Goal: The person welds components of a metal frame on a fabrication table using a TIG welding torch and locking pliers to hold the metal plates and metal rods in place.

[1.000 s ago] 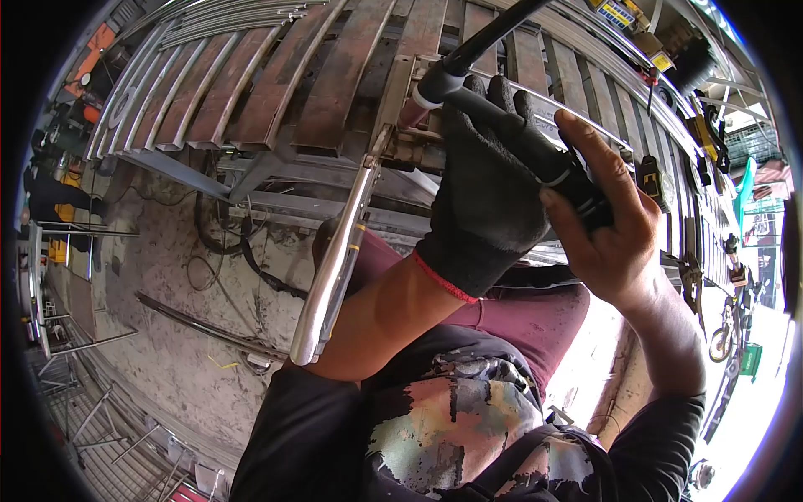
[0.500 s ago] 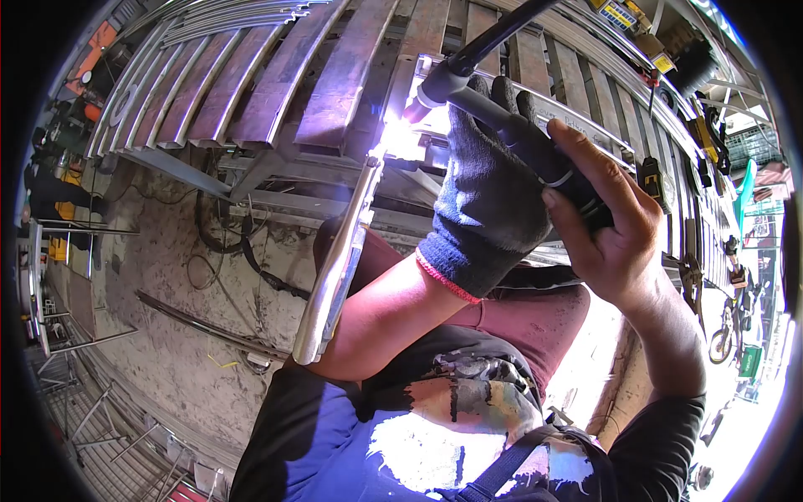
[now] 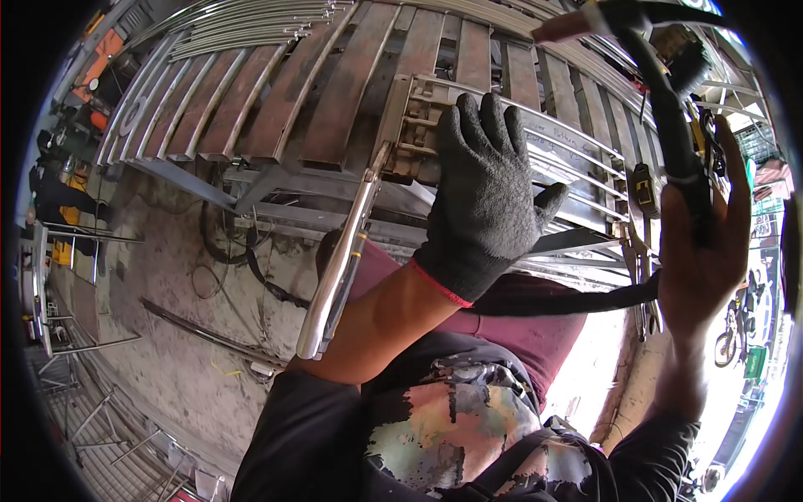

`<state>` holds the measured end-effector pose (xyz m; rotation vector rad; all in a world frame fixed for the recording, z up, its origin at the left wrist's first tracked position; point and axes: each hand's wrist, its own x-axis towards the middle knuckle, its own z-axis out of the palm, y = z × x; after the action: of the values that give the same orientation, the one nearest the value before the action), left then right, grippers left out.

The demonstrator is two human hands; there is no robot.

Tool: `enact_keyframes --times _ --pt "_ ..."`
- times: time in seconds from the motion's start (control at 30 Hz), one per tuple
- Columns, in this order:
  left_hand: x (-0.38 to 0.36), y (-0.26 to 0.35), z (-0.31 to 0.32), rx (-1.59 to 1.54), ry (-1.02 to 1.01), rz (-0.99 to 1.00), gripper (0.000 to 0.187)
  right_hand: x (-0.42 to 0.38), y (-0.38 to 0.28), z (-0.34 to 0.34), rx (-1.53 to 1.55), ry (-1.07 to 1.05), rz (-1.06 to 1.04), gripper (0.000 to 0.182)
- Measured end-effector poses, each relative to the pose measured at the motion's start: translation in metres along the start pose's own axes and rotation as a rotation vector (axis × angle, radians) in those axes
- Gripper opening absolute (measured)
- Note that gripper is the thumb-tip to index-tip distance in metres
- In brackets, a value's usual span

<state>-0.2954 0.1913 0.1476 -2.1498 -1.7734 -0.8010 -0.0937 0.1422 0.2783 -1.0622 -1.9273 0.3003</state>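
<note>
My left hand (image 3: 489,180), in a dark glove with a red cuff, lies with fingers spread over a metal frame (image 3: 577,155) of thin bars. The glove covers part of the frame. Held up at the right, a TIG welding torch (image 3: 665,92) sits in my bare right hand (image 3: 707,259), closed round its handle. The reddish nozzle (image 3: 559,28) points left, away from the frame, and no arc shows. A shiny metal tube (image 3: 345,259) slants from the frame's left corner toward my left forearm.
A slatted steel workbench (image 3: 272,109) carries the frame. Thin metal rods (image 3: 242,32) are piled at its far left. A black and yellow tape measure (image 3: 643,188) and hanging pliers (image 3: 640,276) are at the right. Loose metal lengths (image 3: 213,333) lie on the floor.
The bright arc at the frame's left corner has gone out. My right hand has lifted the torch up and right. My left hand has turned flat, its fingers now spread and apart from the torch.
</note>
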Motion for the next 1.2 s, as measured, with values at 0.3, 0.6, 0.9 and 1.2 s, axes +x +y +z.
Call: enact_keyframes --times 0.3,0.6,0.9,1.2 --pt "-0.008 -0.008 0.000 -0.138 -0.040 0.105 0.065 -0.009 -0.004 0.051 -0.281 -0.156 -0.283 0.076" --pt "-0.020 -0.019 0.014 -0.443 0.283 0.169 0.034 -0.035 -0.004 0.087 -0.113 -0.173 -0.030 0.075" --pt "-0.011 -0.016 0.010 -0.389 0.391 0.114 0.041 -0.045 0.001 0.096 -0.117 -0.150 -0.015 0.075" --pt "-0.033 -0.013 0.067 -2.699 -0.208 -0.162 0.026 -0.040 -0.001 0.095 -0.115 -0.171 -0.010 0.076"
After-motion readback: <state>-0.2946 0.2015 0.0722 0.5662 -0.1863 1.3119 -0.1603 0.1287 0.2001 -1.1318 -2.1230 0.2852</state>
